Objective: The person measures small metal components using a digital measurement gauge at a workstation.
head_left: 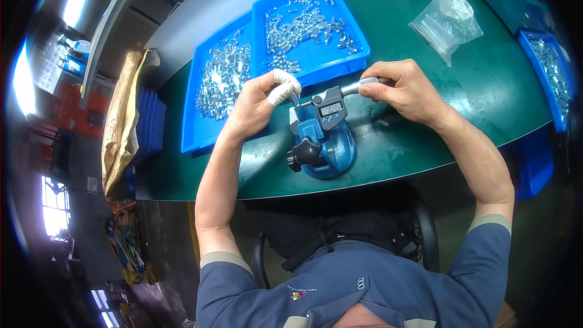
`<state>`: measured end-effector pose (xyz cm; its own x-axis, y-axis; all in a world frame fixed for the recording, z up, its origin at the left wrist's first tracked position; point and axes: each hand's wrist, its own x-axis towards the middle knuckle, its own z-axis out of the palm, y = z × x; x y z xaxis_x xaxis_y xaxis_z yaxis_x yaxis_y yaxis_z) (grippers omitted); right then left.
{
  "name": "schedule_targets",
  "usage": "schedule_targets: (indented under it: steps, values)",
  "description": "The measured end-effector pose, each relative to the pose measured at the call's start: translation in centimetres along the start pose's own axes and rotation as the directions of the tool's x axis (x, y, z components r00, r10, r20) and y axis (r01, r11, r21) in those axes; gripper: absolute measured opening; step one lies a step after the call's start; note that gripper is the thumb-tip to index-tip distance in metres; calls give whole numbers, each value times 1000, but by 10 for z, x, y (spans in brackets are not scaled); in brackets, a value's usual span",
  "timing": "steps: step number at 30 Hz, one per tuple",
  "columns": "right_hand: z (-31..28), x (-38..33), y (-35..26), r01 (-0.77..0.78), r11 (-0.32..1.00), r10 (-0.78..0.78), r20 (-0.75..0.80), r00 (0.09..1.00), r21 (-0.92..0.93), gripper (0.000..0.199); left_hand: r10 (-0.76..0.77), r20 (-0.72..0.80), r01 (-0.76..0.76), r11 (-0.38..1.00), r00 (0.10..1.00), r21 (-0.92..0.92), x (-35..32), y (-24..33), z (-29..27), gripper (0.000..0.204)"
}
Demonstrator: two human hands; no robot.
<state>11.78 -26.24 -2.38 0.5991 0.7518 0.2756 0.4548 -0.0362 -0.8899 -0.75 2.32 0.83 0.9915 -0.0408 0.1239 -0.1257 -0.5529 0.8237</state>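
A digital micrometer [331, 108] with a small screen is clamped in a blue stand [341, 157] with a black star knob [306, 152], at the middle of the table. My left hand [252, 106] has white coverings on its thumb and forefinger. These pinch a small shiny metal part [296, 98] at the micrometer's measuring gap; the fingers partly hide it, so I cannot tell whether both faces touch it. My right hand [413, 90] grips the micrometer's silver thimble [352, 88] between thumb and fingers.
Beyond my hands, two blue trays, a left one [189, 127] and a right one [359, 56], hold many small metal parts. Clear plastic bags [446, 24] lie at the far right of the green table [401, 152]. Another blue bin [555, 118] of parts stands at the right edge.
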Motion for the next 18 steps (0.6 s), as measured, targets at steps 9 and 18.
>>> schedule_targets:
  steps: [9, 18]
  values:
    - [0, 0, 0, 3, 1000, -3, -9, 1000, -6, 23, 19, -11, -19, 1000, 1000, 18, -1, 6, 3, 14]
    - [-1, 0, 0, -13, 999, 13, -10, 1000, -34, 25, 19, -38, -20, 999, 999, -30, -4, 7, 7, 14]
